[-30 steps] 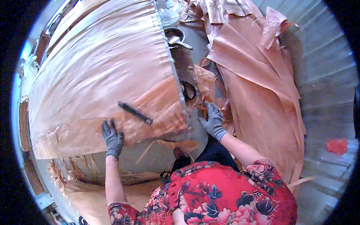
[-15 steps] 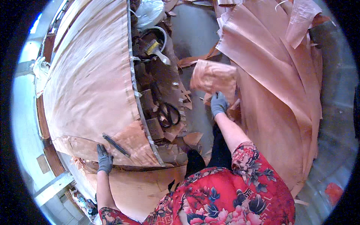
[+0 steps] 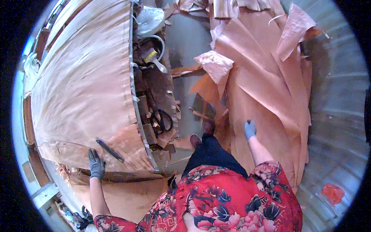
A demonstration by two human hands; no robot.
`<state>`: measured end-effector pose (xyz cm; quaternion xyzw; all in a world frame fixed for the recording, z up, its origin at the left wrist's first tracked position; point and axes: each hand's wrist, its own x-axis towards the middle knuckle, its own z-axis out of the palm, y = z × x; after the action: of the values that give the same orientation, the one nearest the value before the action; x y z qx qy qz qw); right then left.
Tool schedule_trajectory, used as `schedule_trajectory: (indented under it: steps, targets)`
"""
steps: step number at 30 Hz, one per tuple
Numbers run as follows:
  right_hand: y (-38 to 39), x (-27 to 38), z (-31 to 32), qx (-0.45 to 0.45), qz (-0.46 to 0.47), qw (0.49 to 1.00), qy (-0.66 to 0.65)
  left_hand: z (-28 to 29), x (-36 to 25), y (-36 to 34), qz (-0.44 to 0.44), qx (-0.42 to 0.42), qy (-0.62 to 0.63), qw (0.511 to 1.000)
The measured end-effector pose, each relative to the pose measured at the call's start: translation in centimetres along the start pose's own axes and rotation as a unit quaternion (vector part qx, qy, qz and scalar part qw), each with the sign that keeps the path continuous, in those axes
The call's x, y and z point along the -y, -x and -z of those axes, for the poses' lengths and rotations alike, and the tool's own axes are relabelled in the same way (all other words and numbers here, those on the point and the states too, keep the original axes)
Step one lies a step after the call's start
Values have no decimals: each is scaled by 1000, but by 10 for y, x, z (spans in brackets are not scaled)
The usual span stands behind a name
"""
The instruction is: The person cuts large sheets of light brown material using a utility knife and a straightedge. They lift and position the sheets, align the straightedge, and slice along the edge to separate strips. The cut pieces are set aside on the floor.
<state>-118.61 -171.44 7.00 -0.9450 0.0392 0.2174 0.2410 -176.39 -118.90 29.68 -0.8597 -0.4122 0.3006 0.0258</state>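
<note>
My left hand, in a grey glove, rests flat on the near edge of a big stack of thin wood veneer sheets. A dark narrow tool lies on the sheet just right of that hand. My right hand, also gloved, hangs over a heap of loose orange veneer sheets on the floor at my right, fingers loosely curled, holding nothing that I can see. A crumpled piece of veneer lies on the heap farther ahead.
Between stack and heap runs a strip with black scissors, veneer scraps, a yellow-handled tool and a white bag. Grey concrete floor lies right, with a red object on it. My shoes stand by the scraps.
My right hand let go of the crumpled veneer piece it held up and dropped lower over the floor heap. The view swung right; my left hand stays on the stack edge.
</note>
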Motion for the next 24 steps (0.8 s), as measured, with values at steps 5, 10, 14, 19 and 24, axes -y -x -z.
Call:
schedule_trajectory:
  steps: [5, 10, 14, 19, 24]
  targets:
    - [47, -4, 1, 43, 55, 996, 48, 5, -11, -10, 9, -34, 62, 997]
    - [22, 82, -17, 139, 148, 976, 82, 21, -15, -7, 35, -47, 106, 993]
    - [-36, 191, -39, 159, 274, 948, 19, 45, -23, 2, 69, -69, 59, 993]
    - [-92, 368, -56, 155, 325, 891, -276, 110, -57, 27, 217, -157, 124, 955]
    - [-197, 518, -99, 133, 369, 837, -380, 134, -121, 74, 411, -165, 80, 893]
